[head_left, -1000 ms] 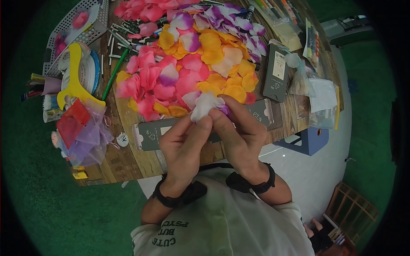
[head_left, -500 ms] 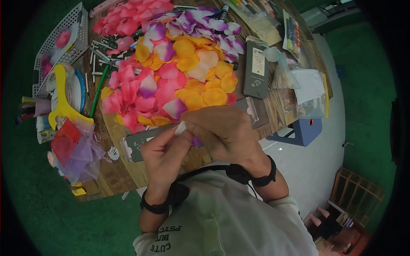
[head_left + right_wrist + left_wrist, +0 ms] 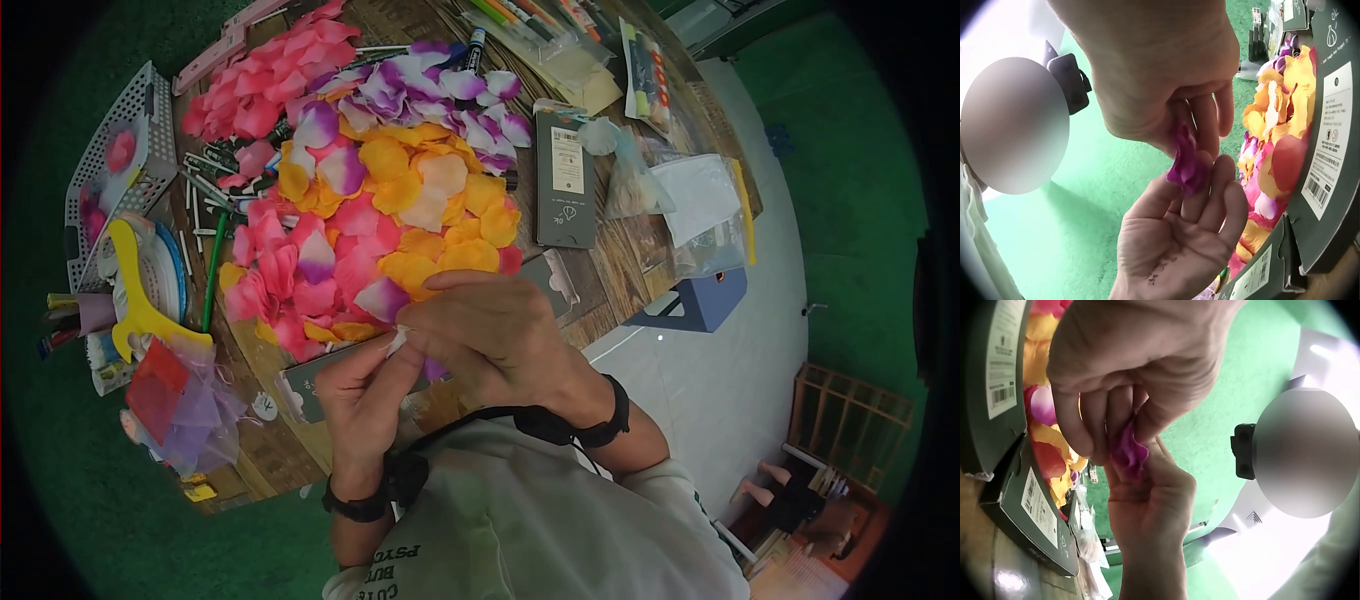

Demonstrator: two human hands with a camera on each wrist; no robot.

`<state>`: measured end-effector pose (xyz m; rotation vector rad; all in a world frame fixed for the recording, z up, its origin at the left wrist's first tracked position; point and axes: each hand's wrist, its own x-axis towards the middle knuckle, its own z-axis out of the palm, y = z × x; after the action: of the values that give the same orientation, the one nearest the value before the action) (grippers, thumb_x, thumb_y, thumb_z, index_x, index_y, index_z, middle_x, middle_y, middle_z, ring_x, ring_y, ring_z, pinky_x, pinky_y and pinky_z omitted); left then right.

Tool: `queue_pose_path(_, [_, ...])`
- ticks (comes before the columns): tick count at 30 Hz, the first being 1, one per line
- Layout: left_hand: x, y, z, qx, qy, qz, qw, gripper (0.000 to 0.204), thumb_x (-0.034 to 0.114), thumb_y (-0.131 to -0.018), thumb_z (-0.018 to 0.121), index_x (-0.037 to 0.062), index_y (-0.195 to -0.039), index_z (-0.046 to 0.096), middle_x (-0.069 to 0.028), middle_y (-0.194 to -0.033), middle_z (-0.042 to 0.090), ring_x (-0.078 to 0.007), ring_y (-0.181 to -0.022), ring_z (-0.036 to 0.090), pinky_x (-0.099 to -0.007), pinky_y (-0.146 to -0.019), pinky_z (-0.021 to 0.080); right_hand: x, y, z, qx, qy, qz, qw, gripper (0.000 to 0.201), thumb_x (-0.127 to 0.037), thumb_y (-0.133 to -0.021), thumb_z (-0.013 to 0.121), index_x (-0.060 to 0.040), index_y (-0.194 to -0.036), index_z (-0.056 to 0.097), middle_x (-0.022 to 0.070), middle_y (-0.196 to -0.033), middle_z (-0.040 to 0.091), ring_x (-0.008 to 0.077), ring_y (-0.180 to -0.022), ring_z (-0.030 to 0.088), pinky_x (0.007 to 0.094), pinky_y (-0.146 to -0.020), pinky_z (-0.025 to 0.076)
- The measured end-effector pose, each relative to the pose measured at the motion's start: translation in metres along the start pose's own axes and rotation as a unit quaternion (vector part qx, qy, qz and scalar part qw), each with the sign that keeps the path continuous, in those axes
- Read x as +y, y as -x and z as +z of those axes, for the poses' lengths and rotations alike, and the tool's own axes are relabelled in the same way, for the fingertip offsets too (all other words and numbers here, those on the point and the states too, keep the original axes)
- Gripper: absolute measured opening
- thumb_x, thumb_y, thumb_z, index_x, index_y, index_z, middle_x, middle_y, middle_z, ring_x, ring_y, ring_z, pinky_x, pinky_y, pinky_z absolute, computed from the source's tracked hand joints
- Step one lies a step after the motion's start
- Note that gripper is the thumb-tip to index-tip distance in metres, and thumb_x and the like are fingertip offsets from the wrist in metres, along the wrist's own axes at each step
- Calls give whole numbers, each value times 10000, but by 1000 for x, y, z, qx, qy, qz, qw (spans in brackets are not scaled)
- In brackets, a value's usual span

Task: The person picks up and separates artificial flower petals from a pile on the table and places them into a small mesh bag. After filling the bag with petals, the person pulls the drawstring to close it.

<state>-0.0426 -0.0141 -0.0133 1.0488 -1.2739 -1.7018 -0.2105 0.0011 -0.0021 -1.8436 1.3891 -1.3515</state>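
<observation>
Both hands meet over the table's near edge on a purple-and-white artificial flower petal point(image 3: 398, 340). My left hand point(image 3: 362, 395) pinches it between thumb and fingertips, and a narrow white tip shows in the head view. The right hand point(image 3: 495, 340), its back toward the head camera, also pinches it from the other side. In both wrist views the purple part of the petal point(image 3: 1130, 453) looks folded and crumpled between the two hands. Just beyond the fingers, a loose purple-and-white petal point(image 3: 382, 298) lies at the near side of a mixed pile of petals point(image 3: 360, 255).
Dark boxes point(image 3: 565, 180) lie beside and before the pile. Pens and markers stick out from under it. On the left are a perforated basket point(image 3: 150, 135), a yellow curved tool point(image 3: 135, 290) and mesh bags point(image 3: 190, 400). Plastic bags point(image 3: 640, 180) lie at the right.
The petal, spread out white earlier, is now gathered narrow. My right hand has turned so its back covers more of it. The head view has shifted, moving the table and hands leftward in it.
</observation>
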Motion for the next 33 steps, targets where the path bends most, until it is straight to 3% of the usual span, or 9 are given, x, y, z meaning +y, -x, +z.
queue_pose_path(6, [5, -11, -3, 23, -32, -27, 999, 190, 34, -839, 617, -43, -1010, 646, 14, -783, 608, -25, -678, 502, -167, -588, 389, 18, -12, -26, 33, 36, 54, 997, 152, -27, -725, 673, 11, -869, 642, 115, -729, 648, 265, -654, 645, 324, -631, 515])
queue_pose_path(9, [8, -20, -2, 35, -17, -43, 998, 189, 45, -838, 624, -47, -1002, 648, 10, -793, 618, -28, -677, 510, -164, -593, 393, 33, -25, -42, 85, 221, 112, 965, 200, -86, -764, 671, -21, -946, 622, 132, -706, 630, 282, -595, 617, 320, -550, 487])
queue_pose_path(13, [9, -29, -3, 34, -7, -51, 998, 201, 47, -837, 627, -55, -1010, 641, -4, -815, 632, -33, -705, 531, -171, -622, 415, 45, -50, -52, 73, 281, 170, 942, 264, -83, -754, 657, -45, -1010, 603, 153, -798, 636, 290, -655, 626, 330, -565, 494])
queue_pose_path(19, [13, -45, -4, 55, 0, -76, 996, 200, 34, -830, 630, -61, -1006, 637, -13, -818, 637, -42, -720, 544, -184, -640, 431, 72, -68, -51, -66, 403, 58, 911, 421, -39, -708, 628, -75, -1120, 547, 176, -993, 608, 311, -841, 610, 382, -786, 473])
queue_pose_path(25, [15, -55, -11, 53, -8, -93, 994, 181, 29, -828, 627, -58, -986, 642, -18, -804, 636, -46, -712, 544, -185, -631, 431, 60, -69, -54, -82, 282, 108, 950, 311, -42, -730, 640, -21, -1036, 592, 138, -909, 635, 282, -815, 619, 367, -808, 468])
queue_pose_path(27, [16, -57, -12, 52, -11, -98, 994, 177, 29, -828, 627, -58, -982, 643, -18, -800, 635, -46, -710, 543, -185, -629, 430, 55, -64, -52, 14, 114, 217, 970, 277, -27, -702, 661, 5, -976, 631, 146, -798, 630, 231, -726, 610, 289, -699, 482])
queue_pose_path(30, [17, -60, -12, 41, 0, -89, 995, 175, 32, -829, 629, -58, -978, 644, -27, -817, 643, -51, -720, 552, -188, -643, 438, 48, -57, -55, 70, 28, 294, 953, 228, -35, -771, 647, 25, -991, 634, 108, -805, 654, 138, -713, 603, 232, -647, 471])
queue_pose_path(31, [18, -61, -10, 49, 7, -88, 995, 176, 36, -830, 630, -60, -976, 644, -33, -830, 647, -54, -730, 557, -191, -653, 442, 48, -55, -54, 69, 27, 294, 953, 228, -35, -771, 647, 25, -991, 634, 108, -805, 654, 138, -713, 603, 232, -647, 471])
queue_pose_path(33, [19, -61, -7, 58, 15, -85, 995, 176, 40, -830, 631, -61, -974, 644, -39, -843, 651, -57, -740, 562, -193, -664, 446, 49, -51, -54, 186, -135, 356, 906, 295, -12, -789, 636, 26, -1081, 616, 68, -869, 656, 119, -781, 600, 229, -737, 467])
